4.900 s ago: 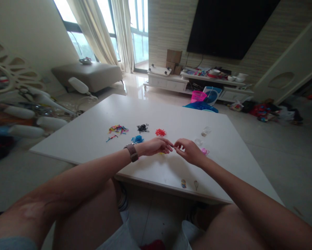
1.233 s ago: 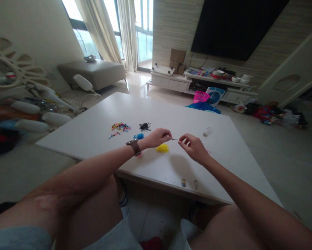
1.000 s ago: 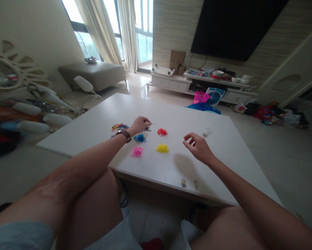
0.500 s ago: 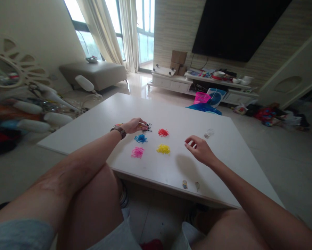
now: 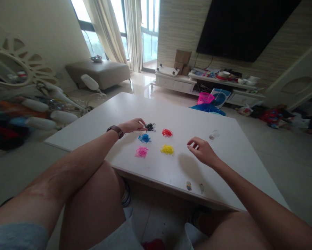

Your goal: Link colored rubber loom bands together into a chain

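My left hand (image 5: 133, 125), with a brown watch on its wrist, is at the left edge of a pile of small black bands (image 5: 150, 127). Its thumb and fingers are apart, and I see nothing held. Nearer me are piles of blue bands (image 5: 145, 138) and pink bands (image 5: 141, 152). Red bands (image 5: 167, 133) and yellow bands (image 5: 167, 149) form two more piles to the right. Above the white table (image 5: 218, 173), my right hand (image 5: 201, 150) hovers with fingers loosely bent and apart, holding nothing visible.
A small clear container (image 5: 214, 134) is on the table's right part. By the front edge lie a small cartoon figure piece (image 5: 188, 186) and a small pale flat piece (image 5: 201, 188). A pink basket (image 5: 206, 98) stands beyond the far edge.
My left hand has drawn back to the left from over the black bands, so more of that pile shows. A small colourful patch behind the wrist is now hidden. My right hand has barely moved.
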`<state>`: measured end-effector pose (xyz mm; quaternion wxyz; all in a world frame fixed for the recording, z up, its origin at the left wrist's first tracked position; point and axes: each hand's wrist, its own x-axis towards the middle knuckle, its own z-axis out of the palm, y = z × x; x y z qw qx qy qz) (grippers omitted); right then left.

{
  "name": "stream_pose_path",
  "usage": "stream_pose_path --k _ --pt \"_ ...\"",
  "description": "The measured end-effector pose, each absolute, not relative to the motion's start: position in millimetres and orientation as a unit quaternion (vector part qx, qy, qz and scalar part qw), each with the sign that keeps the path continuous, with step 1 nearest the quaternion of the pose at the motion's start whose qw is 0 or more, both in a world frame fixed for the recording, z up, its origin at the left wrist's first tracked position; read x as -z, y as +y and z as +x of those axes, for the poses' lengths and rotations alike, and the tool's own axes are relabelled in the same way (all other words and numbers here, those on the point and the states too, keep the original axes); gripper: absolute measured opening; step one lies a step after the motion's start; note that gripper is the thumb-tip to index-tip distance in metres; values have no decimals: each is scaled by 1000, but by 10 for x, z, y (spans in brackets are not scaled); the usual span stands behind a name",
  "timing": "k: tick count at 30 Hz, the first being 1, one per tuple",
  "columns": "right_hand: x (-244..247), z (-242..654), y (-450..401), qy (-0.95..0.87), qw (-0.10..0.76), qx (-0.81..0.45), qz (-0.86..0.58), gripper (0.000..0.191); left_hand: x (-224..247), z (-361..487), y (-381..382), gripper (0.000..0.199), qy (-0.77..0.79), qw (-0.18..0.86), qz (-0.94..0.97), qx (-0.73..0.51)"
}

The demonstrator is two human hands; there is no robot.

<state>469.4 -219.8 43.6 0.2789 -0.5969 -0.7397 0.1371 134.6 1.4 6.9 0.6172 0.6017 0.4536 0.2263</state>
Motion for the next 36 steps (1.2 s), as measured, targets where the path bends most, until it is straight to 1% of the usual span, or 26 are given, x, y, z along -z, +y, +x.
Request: stream_pose_path --k 3,6,8,13,18,22,27,30,33,36 --pt "-413 4682 -2175 -741 274 -140 -596 8 -52 1439 -62 27 415 595 655 -211" --pt "-398 4667 -2161 -743 267 -147 -596 7 -38 1606 -167 31 362 530 745 -180" --pt "-392 4656 -2156 -745 261 -149 -596 7 -17 1763 -259 28 327 492 789 -166" --pt "-375 4648 -2156 -750 245 -156 -594 8 107 2206 -555 20 258 441 845 -157" --pt "-377 4667 -2163 -749 239 -158 -597 8 125 2424 -675 22 216 417 866 -171" --pt "-399 4683 -2178 -751 237 -155 -596 9 -63 2304 -488 21 272 384 852 -229" --pt "-426 4699 -2194 -754 243 -155 -590 9 -317 1777 -102 28 407 315 806 -293" --pt "-443 4697 -2202 -756 246 -159 -585 10 -361 1339 64 39 477 311 754 -328" --pt "-457 4692 -2211 -758 244 -161 -583 10 -307 939 156 51 534 295 702 -368" --pt "-460 4694 -2218 -757 242 -163 -584 10 -197 661 184 60 575 275 679 -364"
